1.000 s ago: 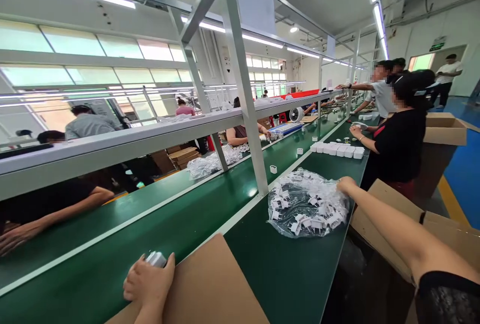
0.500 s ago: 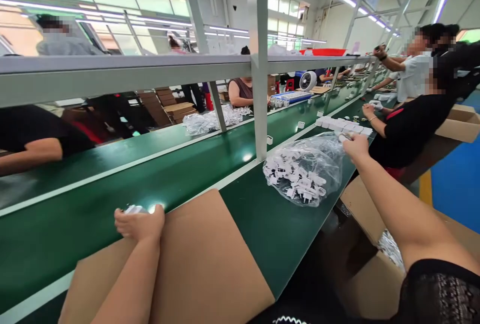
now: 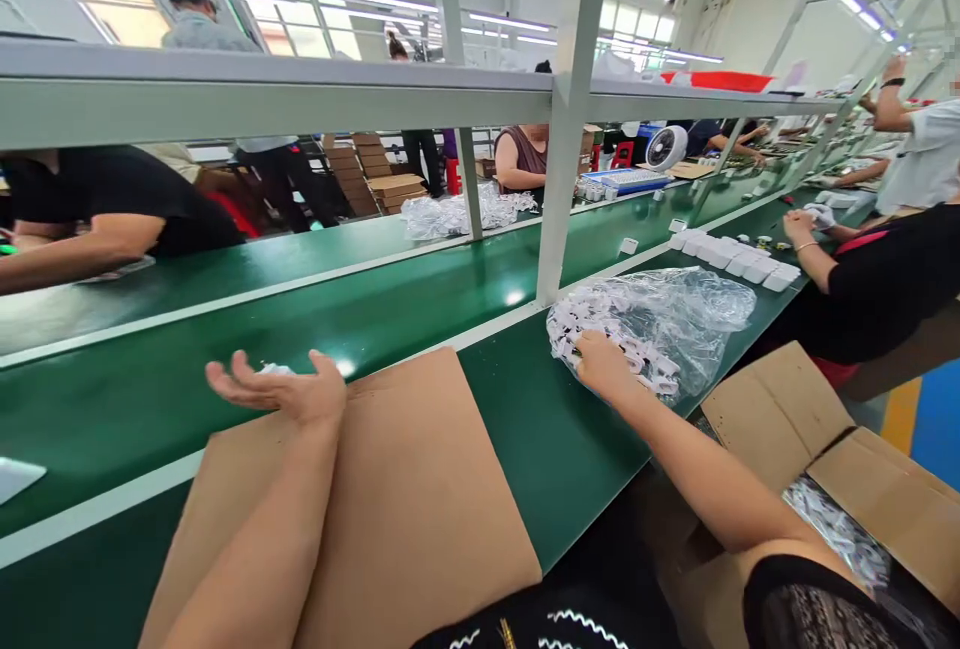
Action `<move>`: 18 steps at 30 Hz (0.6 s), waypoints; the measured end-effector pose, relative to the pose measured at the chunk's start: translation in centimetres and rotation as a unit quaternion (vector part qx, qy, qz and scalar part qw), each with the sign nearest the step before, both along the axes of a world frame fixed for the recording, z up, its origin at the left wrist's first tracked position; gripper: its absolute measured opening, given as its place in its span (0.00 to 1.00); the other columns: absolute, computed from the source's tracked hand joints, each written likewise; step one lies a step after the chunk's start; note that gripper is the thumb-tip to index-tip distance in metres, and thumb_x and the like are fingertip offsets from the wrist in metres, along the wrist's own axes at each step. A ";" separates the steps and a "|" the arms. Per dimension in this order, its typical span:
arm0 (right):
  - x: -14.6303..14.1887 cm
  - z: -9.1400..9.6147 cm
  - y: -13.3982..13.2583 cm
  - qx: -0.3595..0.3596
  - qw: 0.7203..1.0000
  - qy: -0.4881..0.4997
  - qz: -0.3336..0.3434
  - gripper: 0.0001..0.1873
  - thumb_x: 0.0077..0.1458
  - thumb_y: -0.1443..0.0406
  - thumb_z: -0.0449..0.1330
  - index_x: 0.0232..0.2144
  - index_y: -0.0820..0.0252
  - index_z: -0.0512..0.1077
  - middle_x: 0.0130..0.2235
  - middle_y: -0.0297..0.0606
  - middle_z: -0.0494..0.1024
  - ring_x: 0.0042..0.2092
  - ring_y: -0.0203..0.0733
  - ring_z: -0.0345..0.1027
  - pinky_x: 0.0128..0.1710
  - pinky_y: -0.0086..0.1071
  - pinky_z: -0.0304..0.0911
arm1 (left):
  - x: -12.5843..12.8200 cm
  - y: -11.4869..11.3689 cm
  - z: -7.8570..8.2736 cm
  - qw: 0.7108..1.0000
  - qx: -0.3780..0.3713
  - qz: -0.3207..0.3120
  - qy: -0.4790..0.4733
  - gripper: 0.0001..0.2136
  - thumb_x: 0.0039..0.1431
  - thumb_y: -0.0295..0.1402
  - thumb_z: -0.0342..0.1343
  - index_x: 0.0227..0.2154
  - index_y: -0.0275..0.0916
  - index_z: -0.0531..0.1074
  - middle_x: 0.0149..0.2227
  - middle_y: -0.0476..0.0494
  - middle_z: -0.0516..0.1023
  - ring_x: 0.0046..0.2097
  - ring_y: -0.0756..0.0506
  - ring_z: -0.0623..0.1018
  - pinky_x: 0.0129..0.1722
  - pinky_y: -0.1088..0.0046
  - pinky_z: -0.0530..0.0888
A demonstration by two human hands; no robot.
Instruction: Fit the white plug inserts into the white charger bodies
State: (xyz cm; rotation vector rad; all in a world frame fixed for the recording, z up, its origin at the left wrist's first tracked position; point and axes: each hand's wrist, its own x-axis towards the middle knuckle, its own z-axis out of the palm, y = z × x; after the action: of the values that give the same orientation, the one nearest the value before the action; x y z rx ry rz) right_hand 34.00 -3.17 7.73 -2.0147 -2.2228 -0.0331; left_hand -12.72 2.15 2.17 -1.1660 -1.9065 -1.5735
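Note:
My left hand [image 3: 289,394] is held palm up over the cardboard sheet's far edge, fingers spread apart. Just past its palm shows a small white piece [image 3: 276,369], partly hidden by the hand; whether they touch I cannot tell. My right hand [image 3: 606,364] reaches into a clear plastic bag [image 3: 705,304] among many white plug parts [image 3: 660,369] with metal pins. Its fingers are curled together, and the tips are lost among the parts. A brown cardboard sheet [image 3: 420,469] lies under my left forearm on the green bench [image 3: 517,449].
White housings [image 3: 735,257] stand in rows beyond the bag. A metal post [image 3: 562,149] rises beside the green conveyor belt [image 3: 375,314], and a shelf [image 3: 300,99] crosses above. An open carton [image 3: 885,499] sits at lower right. Co-workers sit across and to the right.
My right hand has come back from the bag's far side, near the white housings, into the plug parts. My left hand's fingers have spread from around a white piece. The view has shifted.

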 end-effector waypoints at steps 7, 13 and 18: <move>-0.9 -0.9 2.1 -0.003 0.999 0.034 -0.032 0.23 0.57 0.75 0.55 0.53 0.65 0.75 0.53 0.48 0.79 0.56 0.54 0.65 0.52 0.37 0.60 | 2.7 0.4 -0.1 0.987 -0.021 -0.112 0.116 0.31 0.53 0.34 0.58 0.59 0.29 0.60 0.64 0.18 0.60 0.69 0.28 0.60 0.68 0.44 0.57; 1.0 1.0 -0.2 -0.007 0.994 0.097 -0.042 0.23 0.56 0.77 0.53 0.52 0.63 0.76 0.51 0.47 0.80 0.51 0.50 0.72 0.50 0.37 0.63 | 3.2 0.1 -0.5 0.978 -0.091 -0.141 0.120 0.27 0.54 0.34 0.55 0.57 0.30 0.67 0.63 0.23 0.66 0.68 0.30 0.64 0.68 0.49 0.58; -3.2 1.0 -1.6 0.041 0.973 0.225 0.037 0.31 0.59 0.77 0.53 0.64 0.62 0.64 0.56 0.47 0.76 0.53 0.44 0.72 0.55 0.35 0.65 | 4.7 1.2 0.1 0.959 -0.128 -0.198 0.155 0.24 0.55 0.35 0.55 0.54 0.33 0.70 0.62 0.26 0.69 0.66 0.31 0.67 0.69 0.51 0.59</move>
State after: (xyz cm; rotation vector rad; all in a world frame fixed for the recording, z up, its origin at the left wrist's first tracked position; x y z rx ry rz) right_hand 30.77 -4.80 8.73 -1.6885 -1.9665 0.3050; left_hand -8.01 3.35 2.24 -1.8806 -1.7755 -1.2419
